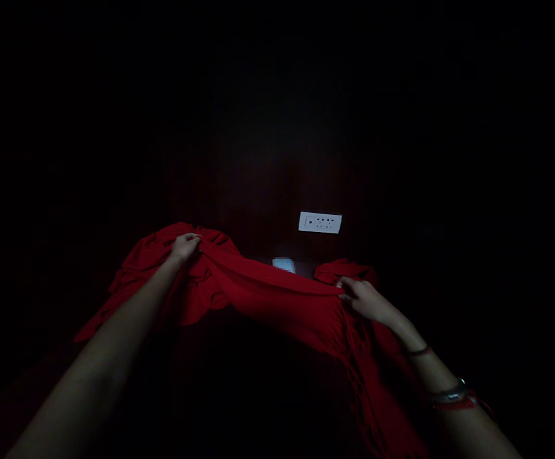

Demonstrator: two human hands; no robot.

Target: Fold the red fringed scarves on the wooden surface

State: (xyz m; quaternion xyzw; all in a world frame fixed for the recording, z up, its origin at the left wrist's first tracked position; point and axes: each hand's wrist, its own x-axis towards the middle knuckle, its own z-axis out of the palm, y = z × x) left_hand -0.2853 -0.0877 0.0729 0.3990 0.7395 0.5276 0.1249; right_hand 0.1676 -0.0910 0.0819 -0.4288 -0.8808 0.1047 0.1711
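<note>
A red fringed scarf [277,296] stretches between my two hands, its upper edge pulled nearly straight and sagging a little. My left hand [186,247] pinches that edge at the left, above a bunched heap of the same red cloth. At the right, my right hand [359,297] grips the edge near the corner, where long tassels hang down. More red cloth lies behind and below my right hand. Bands circle my right wrist and forearm. Whether all the red cloth is one piece, I cannot tell.
A white socket panel [320,222] shows beyond the scarf, against a dark surface. Below it, a small pale blurred patch [283,264] sits just past the scarf's upper edge. Deep darkness hides the surroundings.
</note>
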